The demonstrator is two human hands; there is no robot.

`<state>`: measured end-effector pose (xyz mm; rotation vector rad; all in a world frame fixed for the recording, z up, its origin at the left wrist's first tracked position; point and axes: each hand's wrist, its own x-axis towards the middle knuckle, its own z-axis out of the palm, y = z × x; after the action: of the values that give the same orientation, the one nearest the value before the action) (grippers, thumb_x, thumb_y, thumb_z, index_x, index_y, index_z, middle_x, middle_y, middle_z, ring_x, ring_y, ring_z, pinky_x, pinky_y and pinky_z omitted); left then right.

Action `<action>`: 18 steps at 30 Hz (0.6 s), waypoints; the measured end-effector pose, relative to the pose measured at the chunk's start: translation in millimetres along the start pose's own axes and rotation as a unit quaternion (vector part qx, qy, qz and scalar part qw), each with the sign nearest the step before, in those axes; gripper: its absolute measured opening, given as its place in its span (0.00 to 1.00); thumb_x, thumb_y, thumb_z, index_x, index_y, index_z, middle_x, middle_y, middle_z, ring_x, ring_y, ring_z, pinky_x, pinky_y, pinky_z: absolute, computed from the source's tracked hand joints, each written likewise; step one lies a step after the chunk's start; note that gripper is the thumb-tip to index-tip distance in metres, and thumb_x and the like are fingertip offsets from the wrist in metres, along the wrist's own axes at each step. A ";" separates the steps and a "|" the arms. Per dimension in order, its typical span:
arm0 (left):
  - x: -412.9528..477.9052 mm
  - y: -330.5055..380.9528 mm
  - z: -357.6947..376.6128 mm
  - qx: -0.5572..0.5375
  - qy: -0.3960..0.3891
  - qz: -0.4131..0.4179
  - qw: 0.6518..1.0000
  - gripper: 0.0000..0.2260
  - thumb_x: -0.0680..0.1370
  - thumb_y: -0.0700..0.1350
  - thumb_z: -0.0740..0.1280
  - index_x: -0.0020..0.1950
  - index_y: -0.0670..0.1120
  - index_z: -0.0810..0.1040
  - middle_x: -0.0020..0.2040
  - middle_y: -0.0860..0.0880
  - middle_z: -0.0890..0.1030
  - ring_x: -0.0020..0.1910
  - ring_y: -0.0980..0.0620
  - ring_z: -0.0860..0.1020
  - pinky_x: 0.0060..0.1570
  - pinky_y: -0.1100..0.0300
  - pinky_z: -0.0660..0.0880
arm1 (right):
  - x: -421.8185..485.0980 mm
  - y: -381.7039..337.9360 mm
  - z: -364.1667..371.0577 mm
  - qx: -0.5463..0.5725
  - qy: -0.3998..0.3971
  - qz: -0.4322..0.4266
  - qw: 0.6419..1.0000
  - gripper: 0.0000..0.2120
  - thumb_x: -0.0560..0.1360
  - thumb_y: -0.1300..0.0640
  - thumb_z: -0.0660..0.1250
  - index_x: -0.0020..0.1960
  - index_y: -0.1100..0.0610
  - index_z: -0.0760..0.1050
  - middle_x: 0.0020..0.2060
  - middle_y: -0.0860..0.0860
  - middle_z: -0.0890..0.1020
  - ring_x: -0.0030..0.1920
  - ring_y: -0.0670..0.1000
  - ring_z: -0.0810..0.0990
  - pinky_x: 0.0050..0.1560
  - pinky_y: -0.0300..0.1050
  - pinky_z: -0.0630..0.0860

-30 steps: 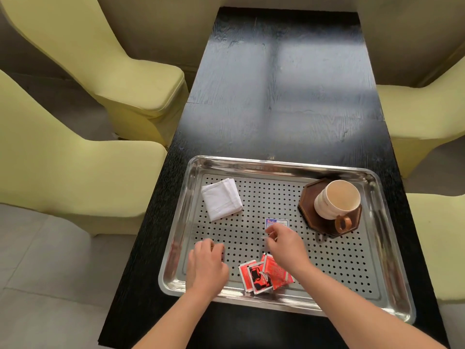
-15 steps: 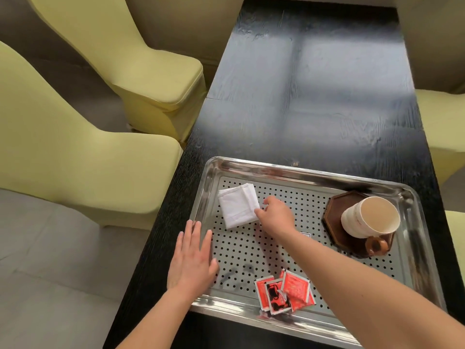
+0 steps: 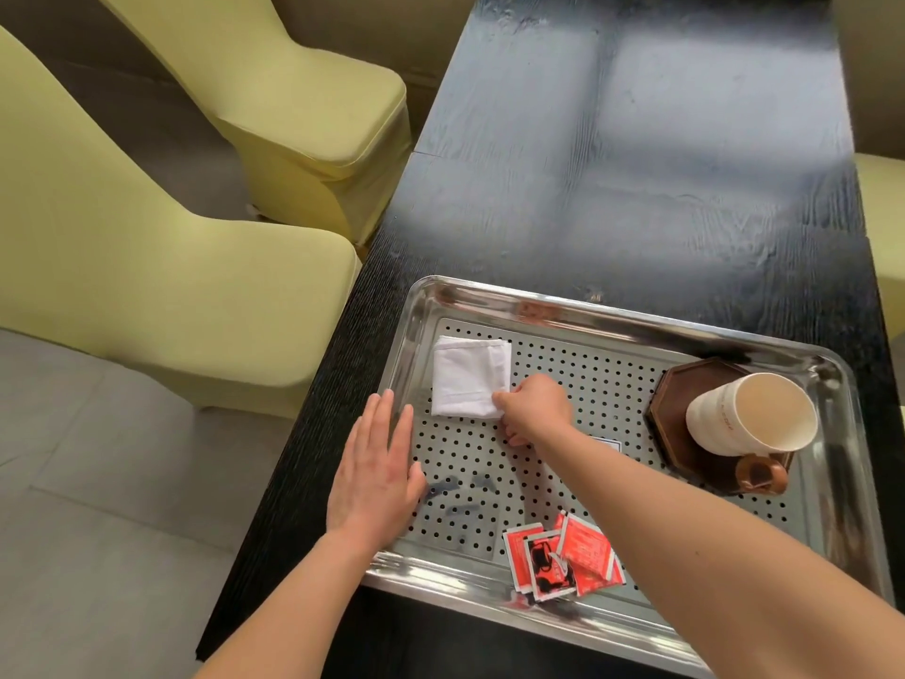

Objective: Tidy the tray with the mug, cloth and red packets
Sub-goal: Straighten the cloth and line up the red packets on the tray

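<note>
the right hand (image 3: 534,406) reaches across the steel tray (image 3: 612,316), fingers curled and pinching the near right corner of the folded white cloth (image 3: 467,377), which lies flat in the tray's far left part. the left hand (image 3: 374,475) rests flat, fingers spread and holding nothing, on the tray's left rim. the red packets (image 3: 563,556) lie heaped by the near rim. the mug (image 3: 749,416) lies tipped on a dark coaster (image 3: 680,409) at the far right, on a black table (image 3: 636,164)

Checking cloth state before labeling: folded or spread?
Folded. The cloth lies as a compact white rectangle with layered edges on the tray; the right hand pinches its near corner.
</note>
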<state>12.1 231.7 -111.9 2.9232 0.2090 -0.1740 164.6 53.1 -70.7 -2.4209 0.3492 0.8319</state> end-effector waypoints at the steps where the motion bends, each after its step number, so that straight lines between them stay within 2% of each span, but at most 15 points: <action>1: -0.7 -0.5 0.4 0.000 0.001 0.002 1.000 0.35 0.77 0.53 0.60 0.81 0.45 0.51 0.82 0.42 0.46 0.81 0.46 0.43 0.76 0.46 0.55 | 0.2 -2.4 1.8 0.009 0.004 0.001 1.000 0.11 0.77 0.55 0.67 0.43 0.63 0.80 0.39 0.58 0.87 0.39 0.57 0.87 0.47 0.55 0.85; 3: -1.5 -2.1 0.7 -0.011 -0.001 0.008 1.000 0.35 0.77 0.53 0.61 0.80 0.44 0.52 0.82 0.42 0.45 0.81 0.46 0.43 0.76 0.45 0.57 | 1.8 -8.6 4.6 0.027 0.015 -0.002 1.000 0.10 0.76 0.56 0.67 0.39 0.61 0.78 0.38 0.59 0.86 0.38 0.57 0.87 0.46 0.57 0.85; 6: -1.4 -3.0 1.9 -0.022 -0.003 0.016 1.000 0.35 0.77 0.53 0.60 0.80 0.44 0.52 0.82 0.42 0.45 0.81 0.45 0.43 0.75 0.44 0.58 | 5.8 -19.0 7.1 0.068 0.017 0.007 0.998 0.13 0.77 0.56 0.67 0.41 0.65 0.81 0.34 0.57 0.86 0.34 0.56 0.87 0.44 0.56 0.85; 8: -1.6 -3.1 2.9 -0.026 -0.005 0.018 0.999 0.34 0.77 0.53 0.58 0.80 0.44 0.53 0.82 0.42 0.44 0.81 0.45 0.43 0.75 0.44 0.58 | 9.2 -26.1 7.7 0.103 0.013 0.016 0.995 0.13 0.77 0.56 0.66 0.40 0.64 0.81 0.32 0.56 0.86 0.32 0.55 0.86 0.43 0.55 0.85; 13: -1.8 -4.5 5.7 -0.024 -0.004 0.017 1.000 0.34 0.77 0.53 0.59 0.80 0.44 0.55 0.82 0.42 0.44 0.81 0.44 0.44 0.75 0.45 0.56 | 18.1 -41.6 7.3 0.161 0.009 0.044 0.986 0.11 0.77 0.59 0.67 0.41 0.66 0.81 0.32 0.58 0.85 0.30 0.55 0.86 0.39 0.54 0.86; 16: -1.5 -3.8 4.3 -0.015 -0.004 0.017 1.000 0.33 0.76 0.53 0.61 0.79 0.44 0.56 0.82 0.42 0.44 0.81 0.44 0.44 0.75 0.46 0.57 | 21.5 -41.6 5.6 0.160 -0.017 0.041 0.986 0.11 0.77 0.59 0.68 0.42 0.67 0.81 0.33 0.58 0.85 0.32 0.56 0.86 0.40 0.55 0.86; 18: -1.8 -3.3 3.5 -0.006 -0.006 0.015 1.000 0.33 0.76 0.54 0.61 0.79 0.45 0.57 0.82 0.41 0.45 0.81 0.44 0.44 0.74 0.46 0.57 | 23.8 -40.8 1.1 0.102 -0.016 0.000 0.995 0.12 0.76 0.54 0.70 0.46 0.64 0.81 0.36 0.56 0.86 0.35 0.56 0.87 0.41 0.55 0.85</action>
<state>9.4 234.0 -115.7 2.9110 0.1633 -0.1835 199.0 85.4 -69.5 -2.2153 0.4028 0.7936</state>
